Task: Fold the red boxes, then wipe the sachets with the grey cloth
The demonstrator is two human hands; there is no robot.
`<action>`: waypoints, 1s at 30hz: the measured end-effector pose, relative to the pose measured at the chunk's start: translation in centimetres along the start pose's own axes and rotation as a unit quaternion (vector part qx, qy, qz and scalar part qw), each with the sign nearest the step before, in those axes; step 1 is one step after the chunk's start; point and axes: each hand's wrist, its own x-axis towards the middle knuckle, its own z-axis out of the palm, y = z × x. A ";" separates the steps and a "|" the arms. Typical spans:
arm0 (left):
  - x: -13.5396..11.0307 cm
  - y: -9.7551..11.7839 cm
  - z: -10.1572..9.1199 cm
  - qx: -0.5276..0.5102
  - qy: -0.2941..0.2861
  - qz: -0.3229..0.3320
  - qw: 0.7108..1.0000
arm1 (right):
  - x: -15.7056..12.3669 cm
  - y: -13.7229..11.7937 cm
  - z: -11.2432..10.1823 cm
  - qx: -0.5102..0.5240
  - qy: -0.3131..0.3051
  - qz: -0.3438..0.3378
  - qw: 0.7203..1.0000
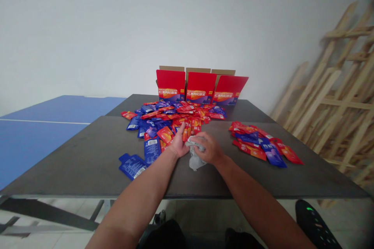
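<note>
Near the middle of the table, my left hand (179, 146) is closed with its thumb up along a red pouch (186, 133); its other fingers are mostly hidden. My right hand (209, 148) grips a crumpled light grey cloth (196, 162) right beside my left hand, and part of the cloth hangs down toward the tabletop. Just beyond both hands spreads a large heap of red and blue pouches (166, 114). A blue pouch (133, 166) lies face down, apart from the heap, at the left front. To the right sits a smaller pile of red and blue pouches (257, 142).
Three open red cartons, left (171, 85), middle (200, 87) and right (229, 89), stand in a row behind the heap on the dark table (87, 151). A blue table (58, 120) adjoins on the left. Wooden frames (330, 85) lean against the wall at right.
</note>
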 end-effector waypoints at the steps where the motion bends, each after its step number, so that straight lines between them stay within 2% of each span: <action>1: 0.0 -0.3 0.1 0.019 0.003 -0.011 1.000 | -0.1 -0.3 0.3 -0.004 -0.014 -0.015 1.000; 3: 0.1 -0.7 0.2 0.048 0.001 -0.023 0.999 | -0.1 -0.6 0.9 -0.010 -0.039 -0.024 0.999; 6: 0.1 -1.2 0.0 0.068 -0.011 -0.041 0.997 | -0.1 -0.5 1.3 -0.014 -0.041 0.008 0.999; 9: 0.2 -1.5 -0.2 0.087 -0.009 -0.053 0.995 | -0.1 -0.1 1.2 -0.020 -0.005 0.057 0.998; 15: 0.4 -1.9 -0.1 0.166 0.011 -0.029 0.986 | 0.2 0.8 0.8 -0.032 0.064 0.171 0.983; 18: 0.2 -1.8 0.0 0.187 -0.004 -0.053 0.981 | 0.4 1.5 0.4 -0.039 0.106 0.223 0.968; 22: -0.4 -1.3 0.1 0.166 -0.040 -0.097 0.980 | 0.5 2.7 -0.1 -0.054 0.137 0.289 0.946; 27: -0.9 -0.4 0.0 0.094 -0.073 -0.150 0.982 | 0.6 3.9 -0.3 -0.057 0.139 0.356 0.923; 30: -0.8 0.1 0.0 0.036 -0.079 -0.123 0.989 | 0.8 3.9 -0.5 -0.058 0.144 0.364 0.918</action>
